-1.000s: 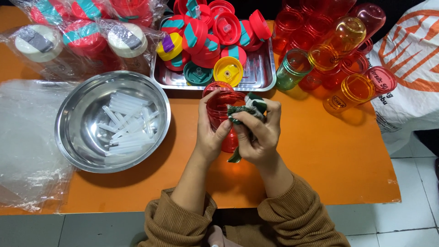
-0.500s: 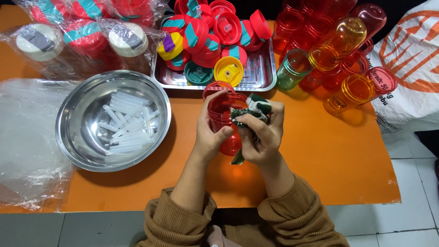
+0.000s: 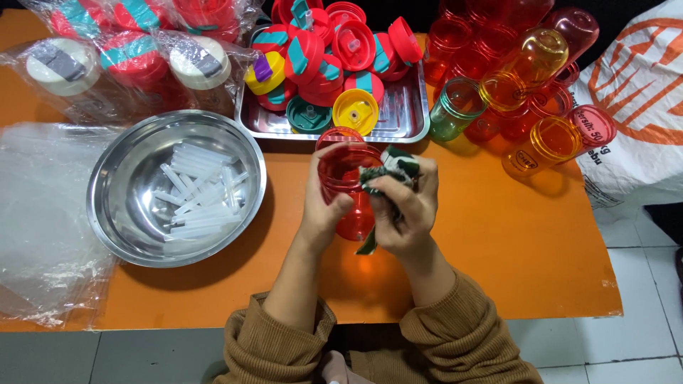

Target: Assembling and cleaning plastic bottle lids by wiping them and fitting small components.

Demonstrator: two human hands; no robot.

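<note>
The orange worktop point(image 3: 498, 242) stood on grey floor tiles point(image 3: 640, 313). The left hand point(image 3: 324, 203) gripped a red cup point(image 3: 346, 186); the right hand point(image 3: 405, 206) clutched a green cloth point(image 3: 391, 169).

You have one steel bowl point(image 3: 107, 206), one metal tray point(image 3: 405, 128), one red cup point(image 3: 345, 188) in hand, one green cloth point(image 3: 391, 171), two hands

Bright, even overhead light fills the view, throwing soft short shadows onto the table point(image 3: 541, 242). Glare glints off the steel bowl point(image 3: 114, 213) and plastic wrap point(image 3: 43, 235). Focus is sharp throughout, with slight bending at the edges.
</note>
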